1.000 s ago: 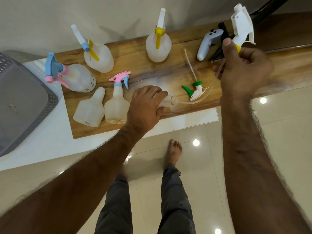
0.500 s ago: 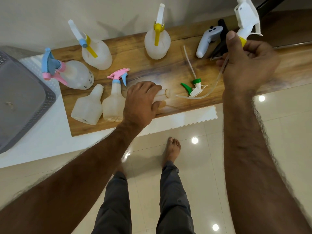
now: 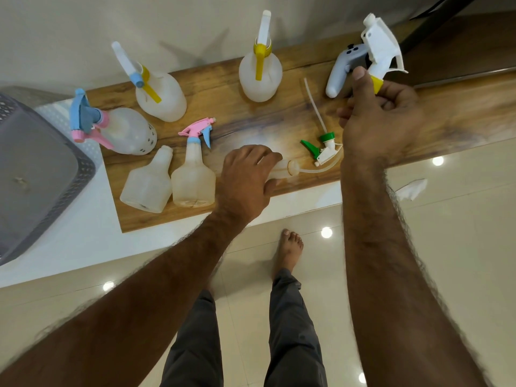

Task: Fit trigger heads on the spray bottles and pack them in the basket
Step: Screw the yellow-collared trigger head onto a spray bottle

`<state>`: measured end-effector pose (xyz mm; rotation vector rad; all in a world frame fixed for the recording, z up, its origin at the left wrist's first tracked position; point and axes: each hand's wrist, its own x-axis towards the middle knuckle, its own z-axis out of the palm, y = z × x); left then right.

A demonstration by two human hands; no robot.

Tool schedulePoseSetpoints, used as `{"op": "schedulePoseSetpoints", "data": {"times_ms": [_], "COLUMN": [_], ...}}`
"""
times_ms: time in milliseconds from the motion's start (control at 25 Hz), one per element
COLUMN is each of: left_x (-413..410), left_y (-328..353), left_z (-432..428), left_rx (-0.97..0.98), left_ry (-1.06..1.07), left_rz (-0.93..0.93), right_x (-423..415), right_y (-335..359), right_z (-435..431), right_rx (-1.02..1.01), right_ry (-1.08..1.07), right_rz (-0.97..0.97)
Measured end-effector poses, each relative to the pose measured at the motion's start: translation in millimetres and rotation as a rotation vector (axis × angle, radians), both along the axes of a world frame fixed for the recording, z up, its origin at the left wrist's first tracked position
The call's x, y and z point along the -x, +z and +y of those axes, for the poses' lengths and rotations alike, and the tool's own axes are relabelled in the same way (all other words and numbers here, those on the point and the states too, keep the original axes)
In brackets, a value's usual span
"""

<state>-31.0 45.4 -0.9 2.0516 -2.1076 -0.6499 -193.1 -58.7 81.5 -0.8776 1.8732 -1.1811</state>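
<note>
My right hand (image 3: 379,118) grips a white trigger head (image 3: 381,48) by its yellow collar, raised above the wooden board (image 3: 279,127). Its clear dip tube (image 3: 315,170) curves down into the neck of a translucent bottle (image 3: 282,170) lying on the board. My left hand (image 3: 245,177) grips that bottle's body and hides most of it. A loose green and white trigger head (image 3: 321,148) lies between my hands. A headless bottle (image 3: 148,182) stands beside one with a pink and blue head (image 3: 194,169). The grey basket (image 3: 83,174) sits at far left.
Three more bottles with heads stand at the back of the board: pink-blue (image 3: 117,129), blue-yellow (image 3: 156,90), yellow-white (image 3: 261,68). A white game controller (image 3: 340,71) lies behind my right hand. The board's front edge overhangs the tiled floor, with a paper scrap (image 3: 411,188) below.
The tip of the dip tube has gone from just outside the bottle's mouth into its neck. My right hand with the trigger head has stayed raised, and my left hand keeps its hold.
</note>
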Motion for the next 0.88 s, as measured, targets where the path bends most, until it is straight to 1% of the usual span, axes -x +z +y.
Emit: {"op": "schedulePoseSetpoints", "data": {"times_ms": [80,120,360,520,600,640,760,880], "left_x": [3,5,19,28,29,29,24,19], "left_y": [0,-1,-1,1,2,3,6,5], "left_z": [3,4,9,13,9,6,-4,-11], "left_rx": [-0.012,-0.023,-0.033,-0.042,-0.020,-0.006,0.021,0.000], "left_ry": [-0.014,-0.007,0.026,0.173,0.239,0.256,0.251,0.241], "left_rz": [-0.006,0.000,0.064,0.185,0.222,0.221,0.189,0.173], "right_x": [-12,-17,-39,-43,-42,-43,-46,-44], "right_y": [-5,-2,-4,-13,-23,-27,-40,-48], "right_z": [-1,-1,-4,-6,-1,5,26,42], "right_rx": [0.036,0.035,0.105,0.085,0.056,0.050,0.003,-0.037], "right_ry": [-0.132,-0.156,-0.286,-0.331,-0.314,-0.290,-0.167,-0.044], "right_rz": [-0.005,-0.008,-0.272,-0.405,-0.413,-0.385,-0.275,-0.287]}}
